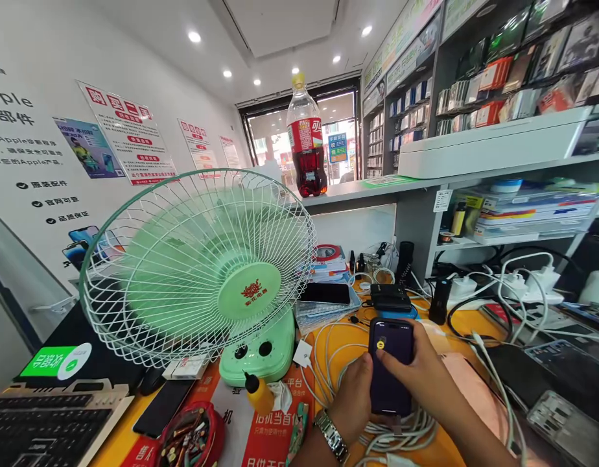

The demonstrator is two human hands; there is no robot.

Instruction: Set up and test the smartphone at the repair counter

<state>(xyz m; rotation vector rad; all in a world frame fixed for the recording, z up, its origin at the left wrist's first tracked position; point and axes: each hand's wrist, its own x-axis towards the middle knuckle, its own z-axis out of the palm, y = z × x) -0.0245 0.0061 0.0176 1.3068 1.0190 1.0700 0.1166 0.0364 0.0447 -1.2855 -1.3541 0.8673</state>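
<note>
A smartphone [391, 389] with a dark screen and a small yellow icon near its top left is upright between my hands. My left hand [352, 399], below a metal wristwatch, grips its left edge. From the right, my right hand [421, 363] wraps its fingers round the phone, and the thumb lies on the screen just below the icon. Most fingers are hidden behind the phone. Coiled white cables [401, 436] lie beneath it; whether one is plugged into its lower end I cannot tell.
A green desk fan [249, 290] stands left, beside a yellow bottle [258, 394] and a red bowl of small parts [214, 433]. Another phone [325, 294] lies behind. A cola bottle [306, 143] stands on the ledge. Chargers and cables [516, 285] crowd the right; a keyboard [51, 421] lies far left.
</note>
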